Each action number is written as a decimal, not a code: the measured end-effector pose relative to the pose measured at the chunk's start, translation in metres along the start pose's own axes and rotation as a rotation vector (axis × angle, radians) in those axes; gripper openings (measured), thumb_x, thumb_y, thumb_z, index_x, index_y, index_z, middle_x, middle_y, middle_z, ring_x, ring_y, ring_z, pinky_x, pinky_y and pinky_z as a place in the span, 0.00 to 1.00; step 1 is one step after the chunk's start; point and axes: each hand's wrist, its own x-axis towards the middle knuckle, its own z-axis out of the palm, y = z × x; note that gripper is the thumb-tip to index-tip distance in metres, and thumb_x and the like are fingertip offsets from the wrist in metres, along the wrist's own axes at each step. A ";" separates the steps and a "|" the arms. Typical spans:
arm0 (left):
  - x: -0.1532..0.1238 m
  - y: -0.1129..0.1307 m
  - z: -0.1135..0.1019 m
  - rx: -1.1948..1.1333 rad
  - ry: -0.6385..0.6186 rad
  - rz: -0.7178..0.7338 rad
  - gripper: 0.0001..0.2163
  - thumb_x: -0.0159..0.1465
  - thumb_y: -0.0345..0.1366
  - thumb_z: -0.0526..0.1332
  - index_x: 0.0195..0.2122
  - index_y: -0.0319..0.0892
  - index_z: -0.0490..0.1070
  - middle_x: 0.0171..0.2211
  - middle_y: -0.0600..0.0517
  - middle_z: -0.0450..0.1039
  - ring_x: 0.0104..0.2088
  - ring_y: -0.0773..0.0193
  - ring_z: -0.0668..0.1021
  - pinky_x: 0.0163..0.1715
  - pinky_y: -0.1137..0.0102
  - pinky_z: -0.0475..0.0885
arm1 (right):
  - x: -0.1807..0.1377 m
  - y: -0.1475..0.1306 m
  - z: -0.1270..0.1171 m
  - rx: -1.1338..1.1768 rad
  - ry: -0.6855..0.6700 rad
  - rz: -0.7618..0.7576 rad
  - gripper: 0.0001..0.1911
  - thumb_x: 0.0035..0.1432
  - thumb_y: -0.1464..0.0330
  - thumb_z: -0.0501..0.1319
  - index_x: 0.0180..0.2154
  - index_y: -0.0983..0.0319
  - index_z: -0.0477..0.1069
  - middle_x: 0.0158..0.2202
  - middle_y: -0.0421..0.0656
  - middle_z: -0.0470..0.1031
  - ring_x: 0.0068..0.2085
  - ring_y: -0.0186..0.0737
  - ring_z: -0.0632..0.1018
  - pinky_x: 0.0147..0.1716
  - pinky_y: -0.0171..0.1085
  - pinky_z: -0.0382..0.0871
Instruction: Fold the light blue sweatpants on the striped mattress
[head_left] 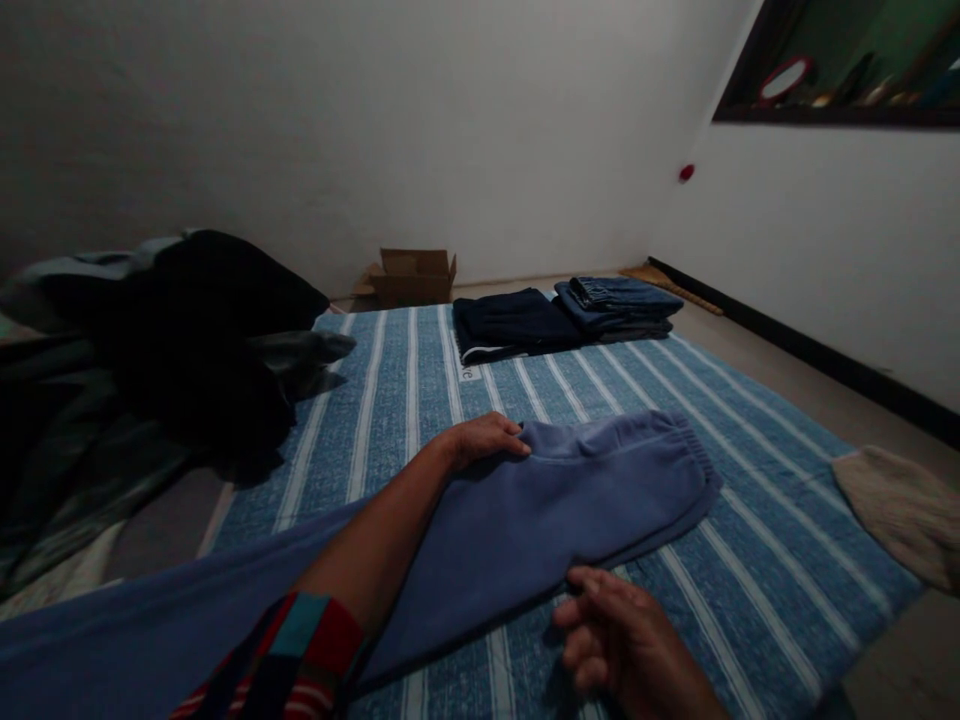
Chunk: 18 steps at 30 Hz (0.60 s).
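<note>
A pair of blue-purple trousers [540, 500] lies lengthwise across the bed, its gathered elastic end to the right and the rest running off to the lower left. My left hand [487, 440] grips the far edge of the cloth, the thumb on top and the fingers partly hidden behind it. My left forearm, in a striped sleeve, crosses over the fabric. By the near edge is my right hand [622, 635], its fingers loosely curled and apart; one fingertip is at the hem or just touching it, with no cloth visibly held.
Underneath is a blue-and-white striped bedsheet [390, 400]. Folded dark trousers [514, 318] and a stack of folded jeans [619, 305] lie at the back. Dark clothes [187, 340] are heaped at left. A cardboard box [412, 278] is by the wall; beige cloth [900, 510] hangs at right.
</note>
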 end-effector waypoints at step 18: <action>0.001 -0.003 0.001 0.063 0.030 0.027 0.12 0.40 0.39 0.70 0.25 0.38 0.73 0.21 0.53 0.73 0.23 0.64 0.74 0.24 0.70 0.65 | -0.003 -0.019 0.004 0.114 0.084 -0.011 0.19 0.44 0.63 0.73 0.34 0.65 0.68 0.35 0.50 0.79 0.38 0.46 0.81 0.28 0.35 0.75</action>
